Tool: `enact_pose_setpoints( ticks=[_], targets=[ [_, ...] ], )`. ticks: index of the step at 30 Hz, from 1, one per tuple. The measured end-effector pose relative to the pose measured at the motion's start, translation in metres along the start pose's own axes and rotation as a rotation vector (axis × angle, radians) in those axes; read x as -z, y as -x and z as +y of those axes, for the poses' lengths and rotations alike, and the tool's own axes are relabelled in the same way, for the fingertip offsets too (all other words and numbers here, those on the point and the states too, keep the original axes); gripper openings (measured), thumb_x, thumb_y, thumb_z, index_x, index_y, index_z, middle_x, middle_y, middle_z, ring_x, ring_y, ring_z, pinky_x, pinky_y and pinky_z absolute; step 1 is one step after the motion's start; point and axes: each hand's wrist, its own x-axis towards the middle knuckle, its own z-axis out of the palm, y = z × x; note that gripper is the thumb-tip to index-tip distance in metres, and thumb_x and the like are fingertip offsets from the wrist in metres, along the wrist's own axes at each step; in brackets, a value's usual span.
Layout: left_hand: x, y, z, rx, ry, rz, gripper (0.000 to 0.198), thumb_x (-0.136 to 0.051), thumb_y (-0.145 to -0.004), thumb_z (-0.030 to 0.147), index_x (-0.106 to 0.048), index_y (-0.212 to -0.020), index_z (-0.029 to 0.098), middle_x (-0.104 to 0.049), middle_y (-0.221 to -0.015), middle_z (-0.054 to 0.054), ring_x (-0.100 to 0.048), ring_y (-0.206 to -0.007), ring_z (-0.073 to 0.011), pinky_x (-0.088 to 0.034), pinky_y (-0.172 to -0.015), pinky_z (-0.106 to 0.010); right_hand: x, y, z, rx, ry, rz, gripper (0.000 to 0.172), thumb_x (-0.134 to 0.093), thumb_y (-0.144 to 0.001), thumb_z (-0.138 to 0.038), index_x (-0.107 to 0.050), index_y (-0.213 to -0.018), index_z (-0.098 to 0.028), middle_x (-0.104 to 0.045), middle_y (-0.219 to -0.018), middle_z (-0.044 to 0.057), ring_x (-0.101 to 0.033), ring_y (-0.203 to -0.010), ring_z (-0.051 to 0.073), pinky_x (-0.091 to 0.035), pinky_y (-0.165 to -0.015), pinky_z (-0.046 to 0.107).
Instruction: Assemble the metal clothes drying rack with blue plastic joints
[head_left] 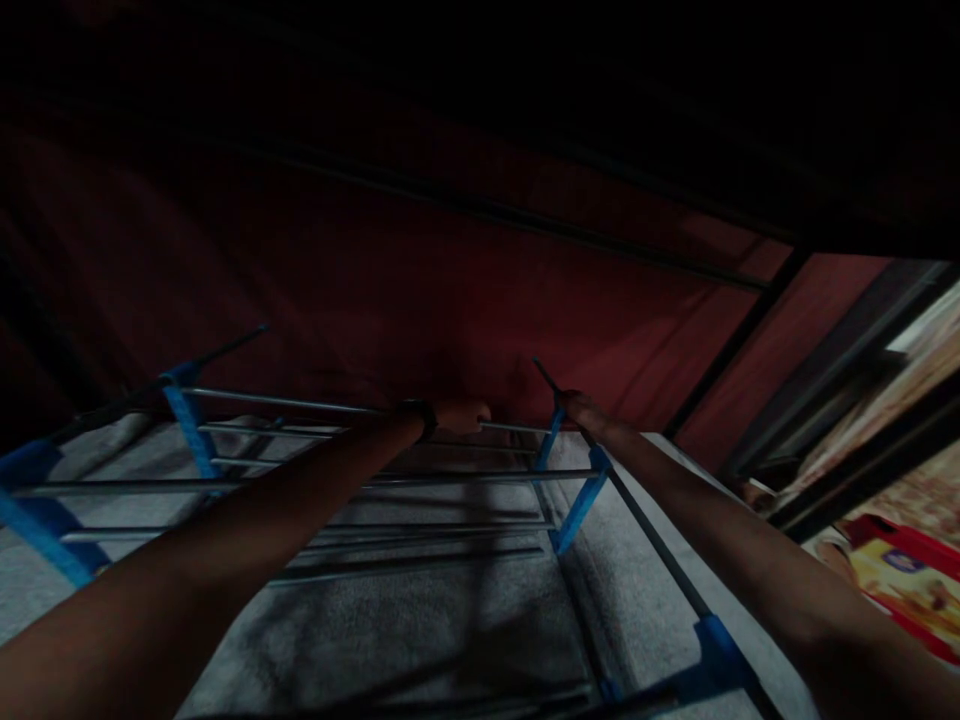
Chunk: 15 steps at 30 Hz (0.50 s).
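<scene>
A rack frame of thin metal tubes (480, 479) and blue plastic connectors (581, 505) lies across a grey cloth-like surface (420, 620). My left hand (459, 414), with a dark band at its wrist, is closed around the rear tube of the frame. At the rear right corner, my right hand (579, 408) is closed at the blue connector (551, 435), where a dark tube (546, 374) sticks up past it. Its fingertips are partly hidden. Another blue connector (716, 655) joins tubes at the near right.
Behind the frame hangs a dark red fabric wall (450, 310) crossed by a dark bar (480, 205). Loose tubes (420, 566) lie under the frame. At the right are a dark post (739, 345) and a red and yellow package (904, 570). The light is dim.
</scene>
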Motion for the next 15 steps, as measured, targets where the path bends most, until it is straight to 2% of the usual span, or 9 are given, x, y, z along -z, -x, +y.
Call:
enact_pose_setpoints(
  ticks=[6,15],
  targets=[
    [0.009,0.008,0.003,-0.042,0.073,0.168,0.027,-0.046,-0.088,0.033,-0.065,-0.082,0.015,-0.067,-0.079,-0.004,-0.056,-0.071,-0.0148,-0.039,-0.066,-0.026,-0.003,-0.005,0.006,-0.059,-0.053,0.009,0.022,-0.061,-0.076,-0.037,-0.054,-0.064,-0.020,-0.052,-0.055,0.000,-0.059,-0.060,0.016,-0.047,-0.057,0.024],
    [0.008,0.005,-0.002,-0.020,0.099,0.242,0.022,-0.045,-0.086,0.031,-0.061,-0.083,0.016,-0.064,-0.079,-0.004,-0.055,-0.070,-0.0152,-0.039,-0.064,-0.027,-0.006,-0.013,0.024,-0.102,-0.148,-0.042,0.020,-0.058,-0.084,-0.034,-0.056,-0.073,-0.018,-0.061,-0.065,0.002,-0.064,-0.064,0.014,-0.054,-0.062,0.023]
  ],
)
